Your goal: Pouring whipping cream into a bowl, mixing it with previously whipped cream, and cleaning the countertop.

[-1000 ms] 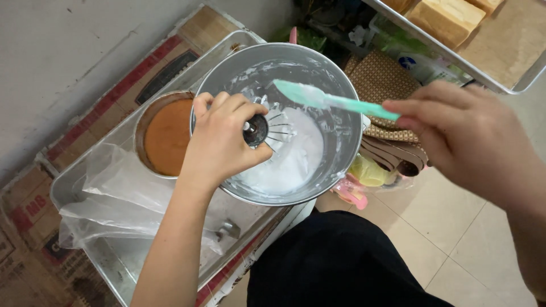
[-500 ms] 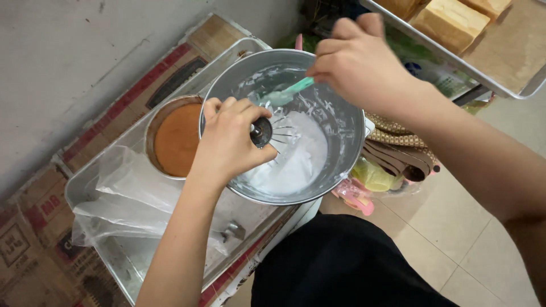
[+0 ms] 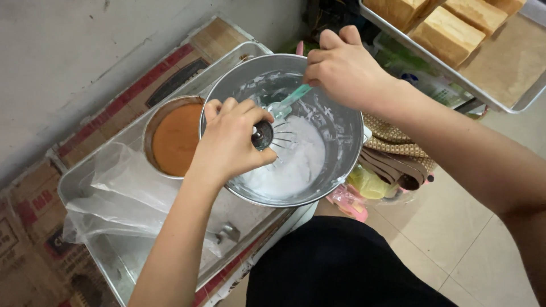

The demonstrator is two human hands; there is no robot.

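Whisk in left hand; right hand angles spatula down.

whisk handle hidden under left grip

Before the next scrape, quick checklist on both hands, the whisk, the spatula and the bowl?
1. Left hand has a closed grip on the whisk: ok.
2. Right hand has a closed grip on the teal spatula: ok.
3. Spatula blade against the whisk wires: cannot tell, blurred.
4. White cream inside the metal bowl, none seen over the rim: ok.
5. Bowl seated flat on the metal tray: cannot tell, base hidden.
6. Round cake pan beside the bowl, apart from both tools: ok.
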